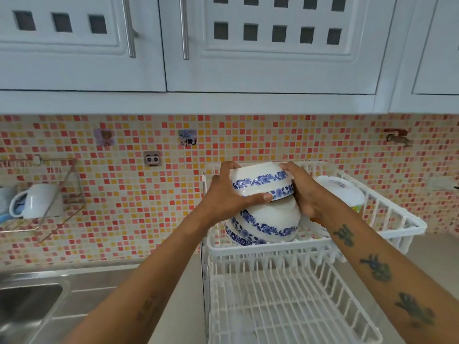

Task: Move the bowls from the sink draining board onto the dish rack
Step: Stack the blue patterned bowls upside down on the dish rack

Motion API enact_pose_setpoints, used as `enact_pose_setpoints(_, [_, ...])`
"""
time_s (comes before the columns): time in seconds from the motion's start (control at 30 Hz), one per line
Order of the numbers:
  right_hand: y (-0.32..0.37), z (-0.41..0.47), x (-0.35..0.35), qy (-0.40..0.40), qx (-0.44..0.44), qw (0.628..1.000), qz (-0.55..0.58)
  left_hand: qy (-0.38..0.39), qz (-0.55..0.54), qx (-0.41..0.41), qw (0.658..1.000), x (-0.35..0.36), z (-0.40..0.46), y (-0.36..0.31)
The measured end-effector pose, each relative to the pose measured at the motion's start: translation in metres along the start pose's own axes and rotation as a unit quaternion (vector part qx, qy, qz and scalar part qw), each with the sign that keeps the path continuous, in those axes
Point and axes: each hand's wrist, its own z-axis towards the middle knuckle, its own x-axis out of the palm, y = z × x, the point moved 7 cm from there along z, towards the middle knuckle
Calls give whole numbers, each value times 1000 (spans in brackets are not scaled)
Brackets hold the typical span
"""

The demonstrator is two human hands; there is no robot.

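Two nested white bowls with blue flower bands (260, 181) are held upside down between both my hands above the upper tier of the white dish rack (273, 249). My left hand (228, 194) grips their left side with the thumb under the rim. My right hand (301, 189) clasps the right side. Directly below, more bowls of the same pattern (265, 225) lie overturned and tilted in the upper tier; the held bowls rest on or just over the top one.
A white plate (340, 192) leans in the rack's upper right. The rack's lower tier (285, 306) is bare wire. A steel sink and draining board (37, 294) lie at lower left. A white mug (39, 201) hangs on a wall rack. Cabinets overhang above.
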Motion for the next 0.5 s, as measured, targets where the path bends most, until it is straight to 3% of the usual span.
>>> enact_pose_setpoints(0.37, [2, -12, 0, -81, -47, 984, -151, 28, 55, -9, 998, 11, 0, 2])
enact_pose_setpoints(0.5, [-2, -19, -3, -67, -36, 989, -129, 36, 71, 11, 997, 12, -5, -1])
